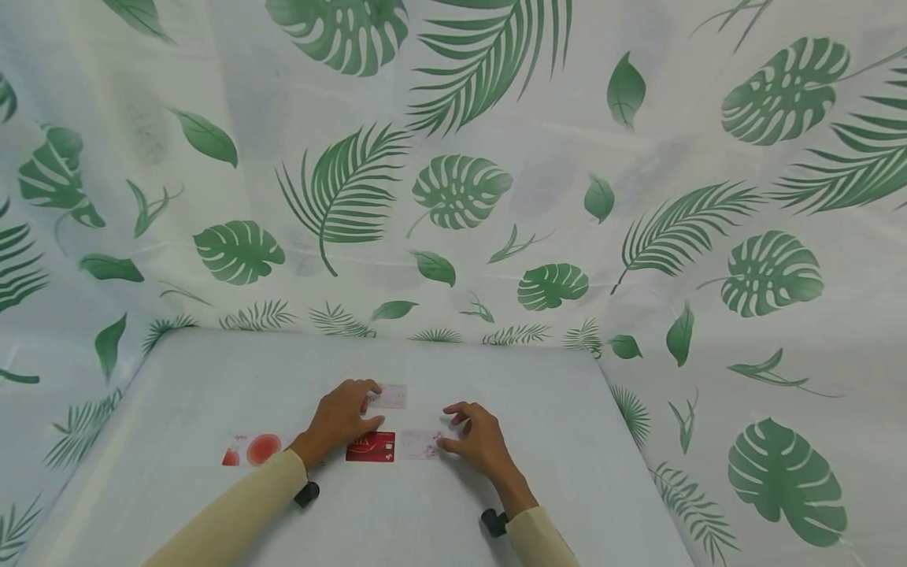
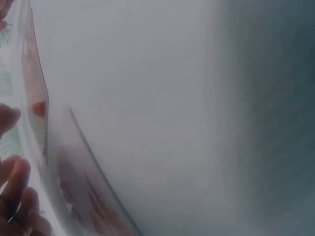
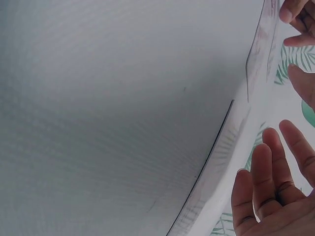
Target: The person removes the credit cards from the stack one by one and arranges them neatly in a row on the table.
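In the head view my left hand (image 1: 342, 413) reaches over the white table, fingers loosely bent. Its index fingertip is at the left end of a pale card (image 1: 395, 396) lying farthest back, and its thumb is over the top edge of a red bank card (image 1: 371, 449). My right hand (image 1: 482, 441) has its thumb tip at the right end of a second pale card (image 1: 416, 446) with pinkish print, beside the red one. The right wrist view shows that hand's fingers (image 3: 262, 177) spread apart, gripping nothing. Cards appear edge-on in both wrist views.
A white card with a red circle (image 1: 264, 449) lies to the left, partly hidden by the left wrist. The white table (image 1: 553, 409) meets leaf-printed sheeting (image 1: 460, 252) at the back and sides. Small black devices (image 1: 307, 494) sit at both wrists.
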`<state>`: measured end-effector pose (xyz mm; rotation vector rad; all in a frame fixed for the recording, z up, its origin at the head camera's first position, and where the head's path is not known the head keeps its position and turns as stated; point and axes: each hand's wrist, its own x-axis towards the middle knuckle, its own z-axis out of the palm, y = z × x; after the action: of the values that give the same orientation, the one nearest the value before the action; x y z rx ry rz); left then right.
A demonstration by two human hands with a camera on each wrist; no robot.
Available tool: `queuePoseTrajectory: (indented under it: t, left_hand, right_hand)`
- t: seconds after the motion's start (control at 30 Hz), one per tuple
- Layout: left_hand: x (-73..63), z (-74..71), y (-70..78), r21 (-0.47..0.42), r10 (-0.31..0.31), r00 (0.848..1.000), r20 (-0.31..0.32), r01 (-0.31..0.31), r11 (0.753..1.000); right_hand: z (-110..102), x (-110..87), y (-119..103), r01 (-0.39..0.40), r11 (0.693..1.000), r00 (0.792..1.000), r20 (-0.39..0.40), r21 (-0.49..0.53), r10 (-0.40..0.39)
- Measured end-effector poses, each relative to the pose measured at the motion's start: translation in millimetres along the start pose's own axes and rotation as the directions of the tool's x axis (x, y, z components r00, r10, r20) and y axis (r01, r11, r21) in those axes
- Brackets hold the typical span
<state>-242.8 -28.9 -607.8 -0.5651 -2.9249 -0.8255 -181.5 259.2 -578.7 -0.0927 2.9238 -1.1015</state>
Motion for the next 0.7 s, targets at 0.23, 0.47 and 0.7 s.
queuePoseTrajectory:
  t: [0.23,0.47,0.7]
  left_hand:
    - [5.6,-5.1,-7.6,-0.024,-0.027,1.0,0.01,0.027,0.999]
    - [12.7,-7.9,-9.6,-0.006,-0.029,0.999,0.027,0.029,1.0]
    - [16.9,-10.7,-8.9,-0.002,-0.037,0.999,0.04,0.037,0.999]
  right_hand:
    - [0.9,-0.7,-0.7,0.022,1.0,1.0,0.001,-0.004,-0.022]
    - [4.3,1.9,-1.1,0.002,1.0,1.0,0.015,-0.009,-0.002]
    - [7.8,2.7,-2.9,0.02,1.0,0.999,0.026,0.011,-0.02]
